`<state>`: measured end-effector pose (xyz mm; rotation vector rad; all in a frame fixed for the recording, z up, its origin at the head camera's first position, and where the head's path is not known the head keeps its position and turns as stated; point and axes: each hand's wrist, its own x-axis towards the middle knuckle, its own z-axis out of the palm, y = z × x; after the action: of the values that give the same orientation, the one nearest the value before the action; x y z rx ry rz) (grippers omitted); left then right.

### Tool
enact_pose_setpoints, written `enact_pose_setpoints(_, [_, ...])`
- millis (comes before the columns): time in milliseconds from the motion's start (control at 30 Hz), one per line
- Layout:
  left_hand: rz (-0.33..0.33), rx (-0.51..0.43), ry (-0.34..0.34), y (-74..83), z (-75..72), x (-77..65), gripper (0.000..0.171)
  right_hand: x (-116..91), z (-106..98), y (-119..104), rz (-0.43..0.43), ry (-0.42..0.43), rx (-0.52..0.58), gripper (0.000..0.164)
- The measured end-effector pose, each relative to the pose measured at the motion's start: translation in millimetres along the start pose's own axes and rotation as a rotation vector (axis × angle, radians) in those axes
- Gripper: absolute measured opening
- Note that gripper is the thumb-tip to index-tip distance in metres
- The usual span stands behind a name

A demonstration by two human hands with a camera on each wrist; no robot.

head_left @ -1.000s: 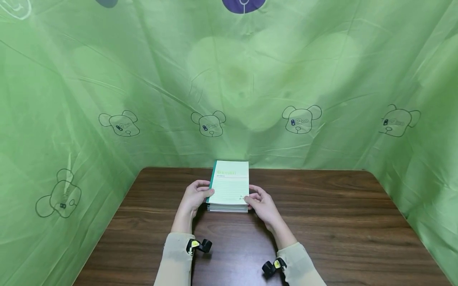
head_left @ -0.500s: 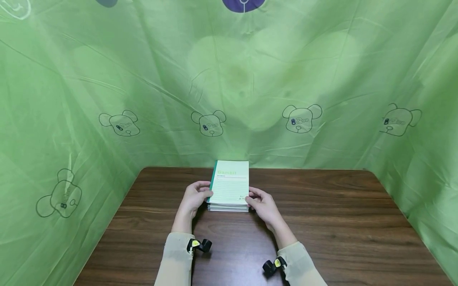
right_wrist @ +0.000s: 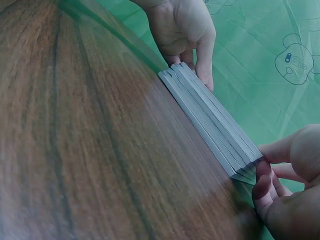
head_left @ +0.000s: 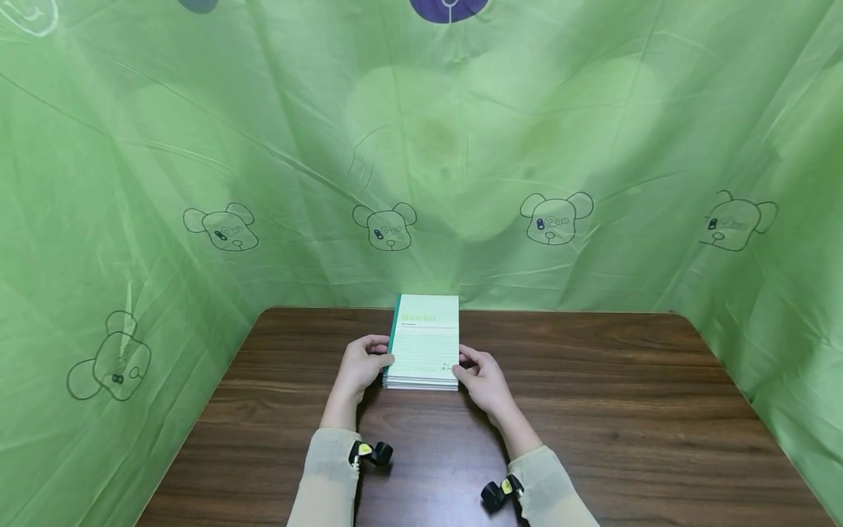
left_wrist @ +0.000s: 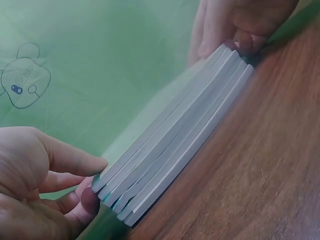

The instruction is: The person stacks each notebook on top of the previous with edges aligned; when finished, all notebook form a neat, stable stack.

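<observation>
A neat stack of several thin notebooks (head_left: 424, 344) lies near the table's far edge, the top one with a pale cover, a teal spine strip on the left and green "Gambit" lettering. My left hand (head_left: 361, 362) holds the stack's left side, thumb at the edge of the top cover and fingers bent against the spines. At the near right corner my right hand (head_left: 484, 380) grips it the same way, thumb on the cover. Both wrist views show the notebooks' page edges (left_wrist: 170, 135) slightly uneven, with small gaps between some of them.
The dark wood-grain table (head_left: 626, 410) has rounded far corners. Behind it and along both sides hangs a green curtain (head_left: 435, 161) printed with bear heads. A small black wrist camera sits on each pale sleeve (head_left: 326, 468).
Both hands keep their hold on the stack. The left hand has shifted very slightly to the right, and the top notebook has moved a touch the same way.
</observation>
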<state>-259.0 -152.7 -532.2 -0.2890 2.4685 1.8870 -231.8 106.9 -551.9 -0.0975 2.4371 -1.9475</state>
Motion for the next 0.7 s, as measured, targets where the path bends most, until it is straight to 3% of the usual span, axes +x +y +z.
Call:
enact_pose_setpoints(267, [0.025, 0.059, 0.022, -3.7, 3.1, 1.3, 0.040, -2.7, 0.3, -0.8, -0.015, 0.003, -0.033, 0.049])
enact_pose_setpoints(600, [0.040, 0.156, 0.032, -4.0, 1.7, 0.0, 0.035, -4.8, -1.3, -4.2, 0.039, -0.026, -0.052, 0.048])
enact_pose_setpoints(700, [0.034, 0.161, 0.017, -2.7, 0.0, -1.0, 0.031, -4.9, -9.8, -5.9, 0.046, -0.043, -0.069, 0.044])
